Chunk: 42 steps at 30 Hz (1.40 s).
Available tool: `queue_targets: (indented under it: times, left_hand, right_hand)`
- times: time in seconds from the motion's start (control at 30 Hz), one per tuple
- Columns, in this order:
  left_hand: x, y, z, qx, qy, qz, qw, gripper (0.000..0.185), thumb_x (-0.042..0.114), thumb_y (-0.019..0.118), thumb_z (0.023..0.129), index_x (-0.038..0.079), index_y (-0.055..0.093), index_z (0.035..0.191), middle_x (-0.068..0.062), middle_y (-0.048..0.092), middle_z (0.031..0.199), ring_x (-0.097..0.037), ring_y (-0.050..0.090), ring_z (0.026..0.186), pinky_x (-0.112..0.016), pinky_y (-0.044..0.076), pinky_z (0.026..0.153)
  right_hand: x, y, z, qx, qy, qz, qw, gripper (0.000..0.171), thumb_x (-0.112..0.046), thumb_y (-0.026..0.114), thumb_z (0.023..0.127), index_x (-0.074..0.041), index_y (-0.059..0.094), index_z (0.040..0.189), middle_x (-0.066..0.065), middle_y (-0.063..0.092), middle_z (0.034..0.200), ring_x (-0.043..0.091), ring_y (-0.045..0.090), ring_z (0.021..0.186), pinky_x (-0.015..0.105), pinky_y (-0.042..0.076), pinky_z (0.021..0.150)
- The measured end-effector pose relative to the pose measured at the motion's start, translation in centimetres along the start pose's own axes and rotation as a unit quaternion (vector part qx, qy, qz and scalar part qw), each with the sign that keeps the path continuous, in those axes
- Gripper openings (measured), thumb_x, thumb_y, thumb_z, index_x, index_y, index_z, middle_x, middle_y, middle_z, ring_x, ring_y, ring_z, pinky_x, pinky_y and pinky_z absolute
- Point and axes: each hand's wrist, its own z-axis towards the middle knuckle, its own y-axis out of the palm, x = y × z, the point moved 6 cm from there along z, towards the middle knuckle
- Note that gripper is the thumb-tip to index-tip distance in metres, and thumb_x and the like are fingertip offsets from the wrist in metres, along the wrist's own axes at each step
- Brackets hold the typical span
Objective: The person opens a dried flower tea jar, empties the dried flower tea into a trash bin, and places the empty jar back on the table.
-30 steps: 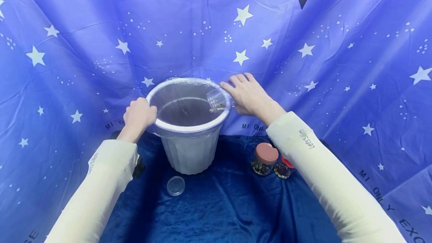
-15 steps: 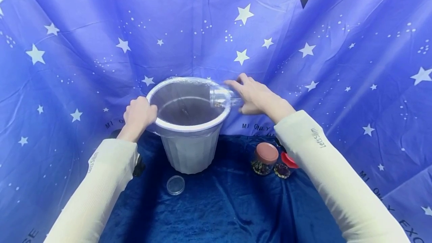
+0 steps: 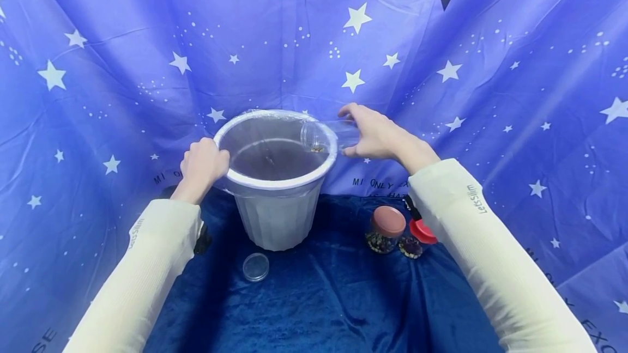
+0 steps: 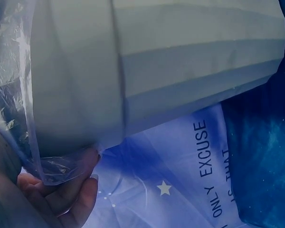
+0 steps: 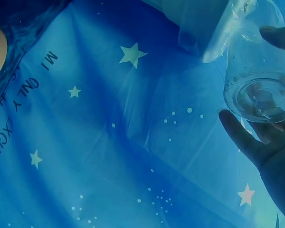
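Now clear jar lies flatter over bin.

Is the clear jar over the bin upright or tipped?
Tipped: the clear jar lies nearly sideways in the right hand, mouth over the bin.

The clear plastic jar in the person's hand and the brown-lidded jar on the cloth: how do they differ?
The clear plastic jar lies tipped on its side over the white bucket's rim, held by the right hand; the brown-lidded jar stands upright on the dark blue velvet cloth. The held jar is open and nearly empty; the standing one is capped, with dark contents. Both look see-through.
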Motion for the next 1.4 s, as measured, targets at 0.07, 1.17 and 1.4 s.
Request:
queue_targets:
  times: [0.07,1.17,1.4]
  left_hand:
    - [0.0,0.0,0.0,0.001,0.0,0.0,1.0,0.04,0.025,0.04,0.089,-0.006,0.058,0.106,-0.033,0.06,0.118,-0.052,0.06,0.102,-0.057,0.049,0.078]
    - [0.1,-0.2,0.0,0.007,0.003,0.002,1.0,0.041,0.025,0.04,0.089,-0.007,0.059,0.106,-0.033,0.06,0.118,-0.053,0.059,0.106,-0.058,0.05,0.081]
    - [0.1,-0.1,0.0,0.006,0.001,-0.001,1.0,0.042,0.025,0.04,0.089,-0.007,0.059,0.108,-0.033,0.06,0.119,-0.053,0.059,0.107,-0.059,0.049,0.082]
  right_hand:
    - [0.1,-0.1,0.0,0.003,0.0,-0.002,1.0,0.074,-0.021,0.081,0.074,-0.005,0.045,0.137,0.018,0.053,0.14,0.034,0.05,0.13,0.051,0.039,0.109]
    - [-3.4,-0.6,1.4,-0.05,-0.011,-0.139,0.989,0.073,-0.034,0.076,0.075,-0.011,0.05,0.139,0.012,0.057,0.125,0.031,0.053,0.117,0.053,0.045,0.099]
    - [-4.2,-0.3,1.6,-0.066,-0.017,-0.159,0.985,0.074,-0.031,0.076,0.074,-0.014,0.05,0.14,0.011,0.054,0.13,0.034,0.049,0.124,0.054,0.045,0.101]
